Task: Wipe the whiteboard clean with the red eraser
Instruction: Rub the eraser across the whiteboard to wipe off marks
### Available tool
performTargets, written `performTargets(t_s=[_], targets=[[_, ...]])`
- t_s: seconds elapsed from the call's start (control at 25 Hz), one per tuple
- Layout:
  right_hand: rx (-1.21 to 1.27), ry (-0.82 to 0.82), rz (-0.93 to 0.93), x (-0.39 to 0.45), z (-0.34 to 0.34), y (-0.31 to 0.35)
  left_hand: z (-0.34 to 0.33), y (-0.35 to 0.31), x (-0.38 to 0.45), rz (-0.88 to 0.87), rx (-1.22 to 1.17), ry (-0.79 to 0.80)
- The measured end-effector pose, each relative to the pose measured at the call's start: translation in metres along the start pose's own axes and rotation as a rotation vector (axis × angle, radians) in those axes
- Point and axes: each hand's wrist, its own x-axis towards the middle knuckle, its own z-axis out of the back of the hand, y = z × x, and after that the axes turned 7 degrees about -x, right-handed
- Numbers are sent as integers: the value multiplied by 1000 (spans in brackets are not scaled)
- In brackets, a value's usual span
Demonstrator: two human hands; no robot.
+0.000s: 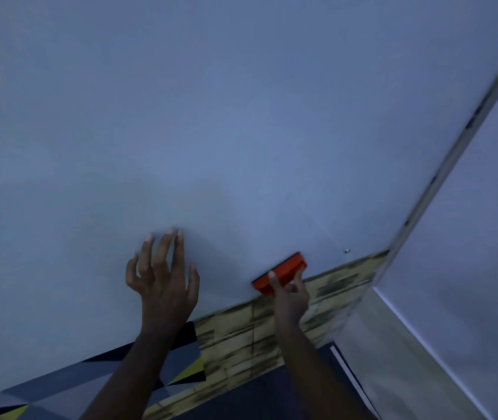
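A large pale whiteboard (211, 116) fills most of the head view, and I see no marks on it. The red eraser (284, 271) lies flat against the board near its lower right corner, just above the bottom edge. My right hand (290, 295) grips the eraser from below, thumb on its left side and fingers curled round its right. My left hand (163, 277) is spread out to the left of the eraser, fingers straight, fingertips touching the board.
Below the board runs a strip of yellowish brick-patterned wall (241, 328). A panel with grey, black and yellow triangles (90, 380) is at the lower left. A metal frame edge (441, 177) and a side wall stand at the right. A small screw (346, 251) sits near the corner.
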Motion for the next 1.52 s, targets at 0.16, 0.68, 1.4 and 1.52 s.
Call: performTargets(t_s=[0.16,0.68,1.4,1.52], targets=[[137,38,-146,82,58,-2,-31,-16,-9,93,65,-43],[-274,-102,863,52,21,83,-47,-12,-14,37,115,-59],[-246,-19,1037,11,-2,207,-1,-28,73,127,-10,-281],[-44,-100,834,54,32,233,18,-14,130,110,22,-409]])
